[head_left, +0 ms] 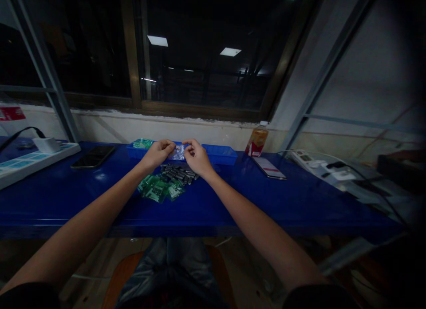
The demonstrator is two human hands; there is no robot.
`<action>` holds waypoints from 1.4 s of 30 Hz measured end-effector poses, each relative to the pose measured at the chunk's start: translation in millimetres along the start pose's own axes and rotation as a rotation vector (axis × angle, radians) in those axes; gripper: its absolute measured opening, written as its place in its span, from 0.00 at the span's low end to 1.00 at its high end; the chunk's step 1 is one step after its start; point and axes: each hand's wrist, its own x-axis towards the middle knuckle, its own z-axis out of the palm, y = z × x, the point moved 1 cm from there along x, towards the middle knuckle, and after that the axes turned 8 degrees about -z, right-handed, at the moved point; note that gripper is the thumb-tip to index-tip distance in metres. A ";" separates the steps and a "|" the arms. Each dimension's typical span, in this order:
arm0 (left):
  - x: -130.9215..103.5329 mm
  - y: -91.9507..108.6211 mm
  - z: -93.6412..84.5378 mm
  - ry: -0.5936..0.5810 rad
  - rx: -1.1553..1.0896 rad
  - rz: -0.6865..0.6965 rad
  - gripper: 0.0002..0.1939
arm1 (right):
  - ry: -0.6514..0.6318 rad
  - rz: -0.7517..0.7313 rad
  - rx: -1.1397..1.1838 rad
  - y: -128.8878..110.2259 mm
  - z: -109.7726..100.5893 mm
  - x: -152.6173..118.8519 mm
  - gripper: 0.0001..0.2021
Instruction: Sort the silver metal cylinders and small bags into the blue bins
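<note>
A small clear plastic bag (178,154) is stretched between my two hands, above the front of the blue trays. My left hand (157,153) pinches its left side between thumb and forefinger. On its right side my right hand (198,158) is closed, thumb and forefinger at the bag's edge. Something small shows near the left fingertips, too small to name. Below the hands lies a pile of small dark metallic cylinders (179,173). Nearer to me, green plastic packets (155,189) with small parts inside lie heaped on the table.
Blue trays (219,155) stand behind the hands; the left one holds green packets (143,143). On the blue table (213,211) are a phone (93,157) and a power strip (36,160) at left. At right are a drink bottle (257,140), another phone (269,167) and cabled plugs (333,171).
</note>
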 end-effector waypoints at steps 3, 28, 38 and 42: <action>4.6 -5.6 -3.5 0.051 0.077 0.093 0.12 | 0.021 0.243 0.212 6.4 3.1 1.3 0.07; -2.2 -1.0 9.3 -0.096 0.046 0.047 0.06 | 0.100 0.288 0.511 8.9 12.8 -3.1 0.14; -0.1 -8.2 5.9 -0.148 0.086 0.100 0.08 | 0.055 0.343 0.561 8.6 8.5 -2.4 0.15; 0.3 -7.6 6.1 -0.133 0.085 0.114 0.08 | 0.097 0.336 0.577 6.5 10.5 -2.4 0.17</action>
